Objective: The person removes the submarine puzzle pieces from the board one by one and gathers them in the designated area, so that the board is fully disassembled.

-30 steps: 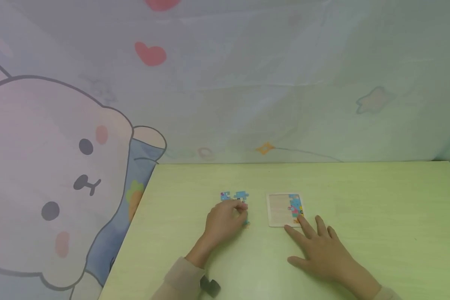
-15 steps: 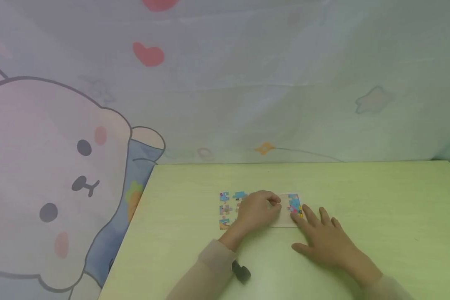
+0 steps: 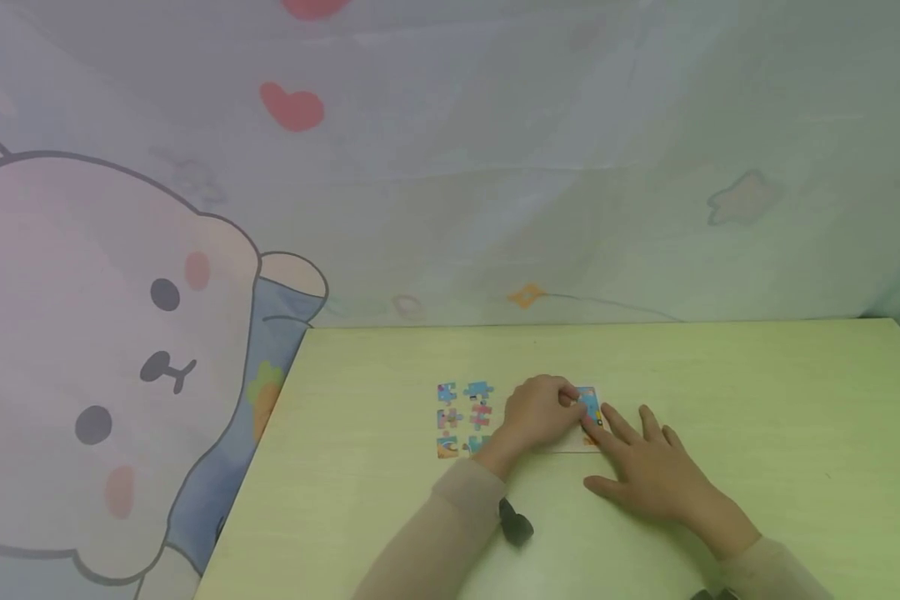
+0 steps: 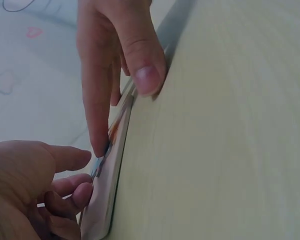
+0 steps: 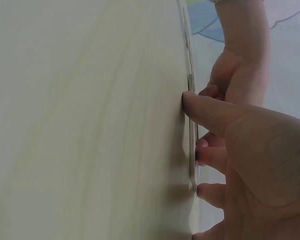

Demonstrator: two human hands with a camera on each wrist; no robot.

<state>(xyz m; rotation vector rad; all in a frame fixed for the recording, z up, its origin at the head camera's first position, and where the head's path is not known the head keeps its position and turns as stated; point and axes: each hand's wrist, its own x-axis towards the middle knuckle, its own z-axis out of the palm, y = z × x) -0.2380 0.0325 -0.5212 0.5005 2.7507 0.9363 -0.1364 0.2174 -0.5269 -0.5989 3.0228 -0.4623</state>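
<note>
The left hand point(image 3: 537, 414) is curling over a pale wooden tray point(image 3: 566, 442), hold unclear; the spread right hand point(image 3: 651, 472) is touching blue jigsaw pieces point(image 3: 588, 397).

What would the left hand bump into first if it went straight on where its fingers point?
Probably the blue jigsaw pieces laid in the puzzle tray, with the right hand close by; how high the left hand sits is unclear.
</note>
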